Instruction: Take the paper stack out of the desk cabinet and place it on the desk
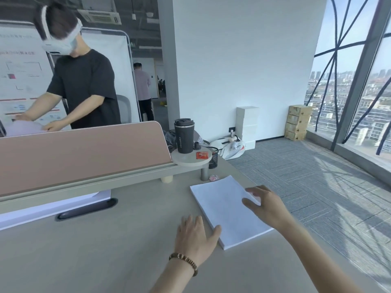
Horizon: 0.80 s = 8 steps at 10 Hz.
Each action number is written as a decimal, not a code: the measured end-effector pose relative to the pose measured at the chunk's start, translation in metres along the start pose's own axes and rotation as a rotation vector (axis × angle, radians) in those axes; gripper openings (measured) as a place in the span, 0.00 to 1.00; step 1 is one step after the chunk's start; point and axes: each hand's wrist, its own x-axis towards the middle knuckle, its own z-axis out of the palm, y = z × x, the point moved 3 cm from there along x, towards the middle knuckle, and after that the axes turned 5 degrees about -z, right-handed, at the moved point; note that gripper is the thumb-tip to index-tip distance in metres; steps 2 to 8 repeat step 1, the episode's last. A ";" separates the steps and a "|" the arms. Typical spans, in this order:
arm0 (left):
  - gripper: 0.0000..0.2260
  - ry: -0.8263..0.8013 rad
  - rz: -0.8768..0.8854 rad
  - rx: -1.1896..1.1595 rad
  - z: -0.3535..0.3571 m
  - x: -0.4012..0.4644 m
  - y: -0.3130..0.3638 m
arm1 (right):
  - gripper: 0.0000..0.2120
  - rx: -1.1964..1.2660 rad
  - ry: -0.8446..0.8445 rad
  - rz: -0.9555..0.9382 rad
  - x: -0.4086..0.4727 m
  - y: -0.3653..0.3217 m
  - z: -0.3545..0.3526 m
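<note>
A white paper stack (224, 206) lies flat on the grey desk (105, 250), near its right edge. My left hand (195, 235) rests flat on the desk, fingers apart, with the thumb against the stack's near left edge. My right hand (265, 205) hovers over the stack's right side, fingers spread, fingertips at or just above the top sheet. Neither hand grips the stack. The desk cabinet is not in view.
A pink divider panel (80, 155) runs along the desk's back. A round shelf (191, 160) holds a dark coffee tumbler (184, 135) and a red packet (202, 155). A person in a black shirt (82, 87) works behind the divider. Carpeted floor lies to the right.
</note>
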 end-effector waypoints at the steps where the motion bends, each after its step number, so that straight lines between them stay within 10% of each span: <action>1: 0.20 0.164 0.112 -0.288 -0.047 -0.034 0.002 | 0.12 0.184 0.185 -0.126 -0.028 -0.055 -0.032; 8: 0.20 0.164 0.112 -0.288 -0.047 -0.034 0.002 | 0.12 0.184 0.185 -0.126 -0.028 -0.055 -0.032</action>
